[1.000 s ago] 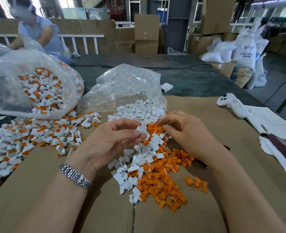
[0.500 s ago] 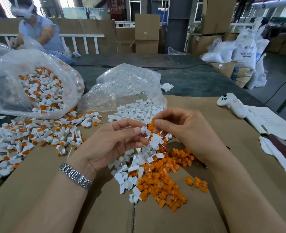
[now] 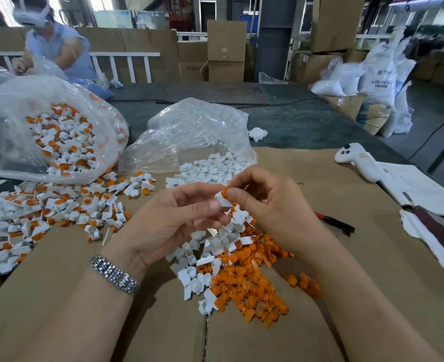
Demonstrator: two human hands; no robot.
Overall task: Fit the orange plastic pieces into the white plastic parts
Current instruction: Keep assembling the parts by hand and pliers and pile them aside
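Both hands are up over the middle of the worktop (image 3: 320, 322), which is covered in brown cardboard. The left hand (image 3: 171, 223) pinches a white plastic part (image 3: 222, 201) between thumb and fingertips, and the right hand (image 3: 270, 207) curls its fingers round an orange plastic piece (image 3: 225, 192), pressing it down against the top of that white part. The two pieces are touching, right between the fingertips, held clear above the pile. Whether the orange one is fully seated, I can't tell.

A silver watch (image 3: 114, 275) sits on the left wrist. Directly below the hands lies the loose stock: a scatter of white parts (image 3: 202, 267) on the left side and a heap of orange pieces (image 3: 247, 286) on the right, the two mingling where they meet. A few stray orange ones (image 3: 305, 282) lie just apart to the right.

Behind the hands, a clear bag (image 3: 189, 131) spills more white parts onto the cardboard. Over on the left, a bigger clear bag (image 3: 12, 105) holds assembled white-and-orange units, with plenty more spread out (image 3: 46, 207) in front of it.

To the right: a white handheld controller (image 3: 356, 160), papers (image 3: 419, 189) beside it, and a dark pen (image 3: 336, 222) near the right wrist. Another person (image 3: 59, 50) sits at the far left.
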